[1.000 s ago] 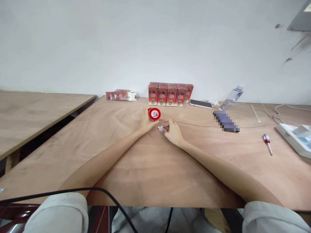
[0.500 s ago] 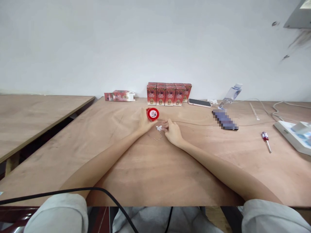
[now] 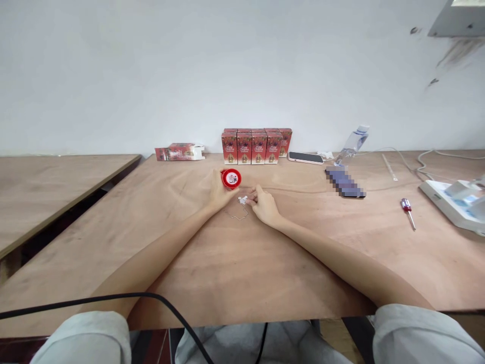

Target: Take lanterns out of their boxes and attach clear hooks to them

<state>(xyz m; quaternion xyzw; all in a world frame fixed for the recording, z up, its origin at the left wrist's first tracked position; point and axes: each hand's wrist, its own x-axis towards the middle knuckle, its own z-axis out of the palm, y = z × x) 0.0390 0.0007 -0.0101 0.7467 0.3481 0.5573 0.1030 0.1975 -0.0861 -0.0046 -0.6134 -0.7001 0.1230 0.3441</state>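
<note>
Left hand (image 3: 218, 192) holds a red round tub (image 3: 232, 178)

In the head view, the left hand curls around the side of the tub. The tub has a red rim and a white, round middle. It is near the middle of the desk (image 3: 235, 273), in front of a row of red printed boxes (image 3: 251, 148). The right hand (image 3: 264, 206) is close by, its fingers bent beside some small white bits (image 3: 243, 200) (too tiny to name). I cannot tell if those fingers pinch anything. A thin, bent strand (image 3: 237, 218) lies on the near side of the bits. Left of the row, an open red box (image 3: 181, 151) lies on its side. To the right are a white-edged phone (image 3: 306, 158), a clear bottle (image 3: 352, 144) and a red-handled screwdriver (image 3: 406, 208).
</note>
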